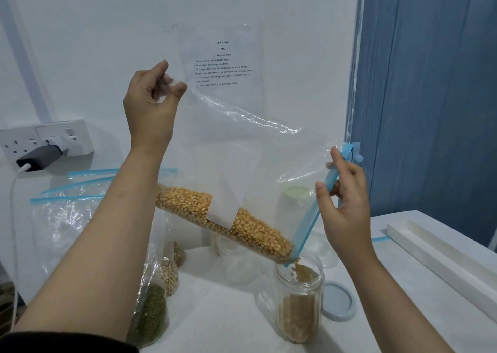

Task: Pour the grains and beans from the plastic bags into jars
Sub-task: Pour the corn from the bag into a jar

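Mid-pour, I judge: my left hand pinches the corn bag corner high, right hand grips its blue zip, kernels falling into a part-filled jar on the table; bean bags still wait.

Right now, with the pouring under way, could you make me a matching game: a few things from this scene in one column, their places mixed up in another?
Things:
1. corn kernels
2. blue lid
3. green beans
4. charger

Places:
A. plugged into the wall socket
B. lying on the table right of the open jar
C. sliding down the tilted bag
D. in a bag standing at lower left

Pairs: 1-C, 2-B, 3-D, 4-A
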{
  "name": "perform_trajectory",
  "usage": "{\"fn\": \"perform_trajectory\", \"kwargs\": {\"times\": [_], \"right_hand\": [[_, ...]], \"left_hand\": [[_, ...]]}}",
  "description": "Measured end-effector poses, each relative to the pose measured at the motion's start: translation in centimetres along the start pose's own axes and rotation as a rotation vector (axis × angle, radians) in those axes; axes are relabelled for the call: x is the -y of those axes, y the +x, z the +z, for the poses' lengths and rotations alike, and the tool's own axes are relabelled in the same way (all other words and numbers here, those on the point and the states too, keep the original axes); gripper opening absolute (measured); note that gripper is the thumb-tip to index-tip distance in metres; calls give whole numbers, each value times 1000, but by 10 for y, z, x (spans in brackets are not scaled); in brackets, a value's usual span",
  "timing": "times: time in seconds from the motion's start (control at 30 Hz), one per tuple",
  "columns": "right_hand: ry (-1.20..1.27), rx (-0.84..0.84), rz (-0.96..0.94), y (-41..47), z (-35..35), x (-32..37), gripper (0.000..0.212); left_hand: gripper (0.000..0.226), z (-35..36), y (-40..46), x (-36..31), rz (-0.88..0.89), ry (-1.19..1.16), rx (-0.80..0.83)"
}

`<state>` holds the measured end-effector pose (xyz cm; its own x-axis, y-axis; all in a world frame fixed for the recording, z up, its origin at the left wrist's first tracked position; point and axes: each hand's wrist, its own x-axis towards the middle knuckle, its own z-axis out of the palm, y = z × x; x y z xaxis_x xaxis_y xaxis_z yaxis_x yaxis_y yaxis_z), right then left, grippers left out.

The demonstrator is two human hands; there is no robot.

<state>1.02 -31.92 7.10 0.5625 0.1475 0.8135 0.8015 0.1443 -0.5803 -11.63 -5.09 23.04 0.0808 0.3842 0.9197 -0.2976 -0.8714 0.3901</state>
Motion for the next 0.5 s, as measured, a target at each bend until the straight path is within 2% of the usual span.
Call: {"fn": "perform_trajectory", "kwargs": {"times": [0.5], "right_hand": [[-13, 1, 33, -3, -3, -2, 56]], "left_hand": [[45, 3, -1, 2, 7, 1, 0]]}}
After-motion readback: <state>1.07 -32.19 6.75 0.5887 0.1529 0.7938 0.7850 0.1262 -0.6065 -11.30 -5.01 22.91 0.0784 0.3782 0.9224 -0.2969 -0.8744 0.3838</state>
